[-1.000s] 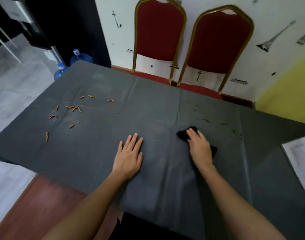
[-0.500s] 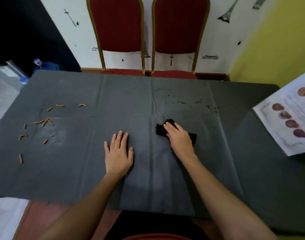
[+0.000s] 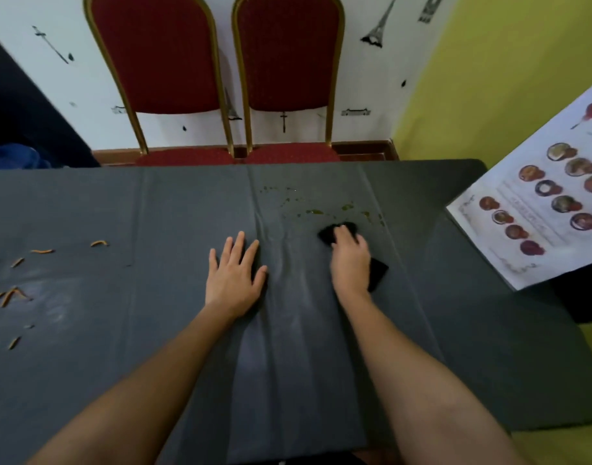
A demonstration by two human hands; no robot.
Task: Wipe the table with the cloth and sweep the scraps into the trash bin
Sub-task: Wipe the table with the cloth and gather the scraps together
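My right hand [image 3: 350,263] presses a black cloth [image 3: 377,273] flat onto the dark grey table cover [image 3: 153,330], fingers pointing at the far edge. Just beyond the cloth lie small green spots and crumbs [image 3: 314,212]. Palm down, my left hand [image 3: 232,276] rests on the cover to the left of the cloth, fingers spread and holding nothing. Several orange scraps [image 3: 100,243] are scattered at the table's left end, more of them near the left frame edge [image 3: 9,295]. No trash bin is in view.
Two red chairs with gold frames [image 3: 284,62] stand against the white wall behind the table. A printed sheet with food pictures [image 3: 539,203] lies at the right end. A blue water bottle [image 3: 16,157] sits at the far left.
The view swung right and closer. My right hand slid the cloth farther from me, up to the green spots. My left hand stayed flat on the cover.
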